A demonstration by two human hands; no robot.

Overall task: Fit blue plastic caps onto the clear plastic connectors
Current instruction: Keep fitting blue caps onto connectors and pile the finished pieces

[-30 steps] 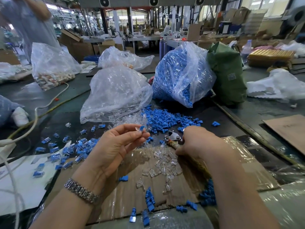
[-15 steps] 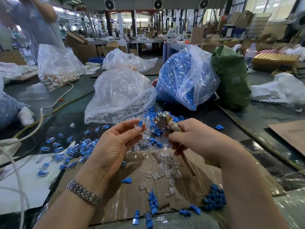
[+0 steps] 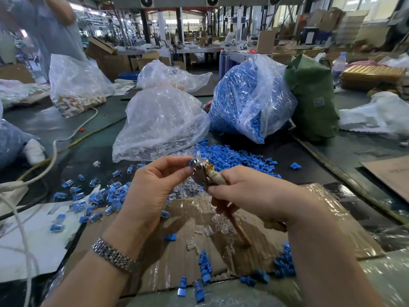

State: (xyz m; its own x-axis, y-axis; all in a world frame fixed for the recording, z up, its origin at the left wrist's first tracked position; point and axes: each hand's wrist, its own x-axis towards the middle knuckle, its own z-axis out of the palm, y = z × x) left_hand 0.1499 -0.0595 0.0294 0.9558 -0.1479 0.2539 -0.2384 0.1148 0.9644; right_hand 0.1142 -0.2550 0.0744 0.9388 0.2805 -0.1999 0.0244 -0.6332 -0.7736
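My left hand (image 3: 152, 191) pinches a small clear connector with a blue cap (image 3: 191, 162) between thumb and fingertips. The piece sits at the metal jaws of a pair of pliers (image 3: 202, 169). My right hand (image 3: 252, 196) grips the pliers' taped handles, held up above the cardboard sheet (image 3: 254, 244). Loose clear connectors (image 3: 205, 229) lie on the cardboard under my hands. A heap of blue caps (image 3: 230, 157) lies just behind them. Capped pieces (image 3: 99, 196) are scattered to the left.
A clear bag of connectors (image 3: 159, 122) and a bag of blue caps (image 3: 250, 96) stand behind the heap, with a green sack (image 3: 312, 96) to the right. A white cable (image 3: 55, 149) runs along the left. Another person (image 3: 44, 29) stands at far left.
My right hand has lifted the pliers off the cardboard and brought the jaws up to the piece pinched in my left hand. My left hand has risen slightly.
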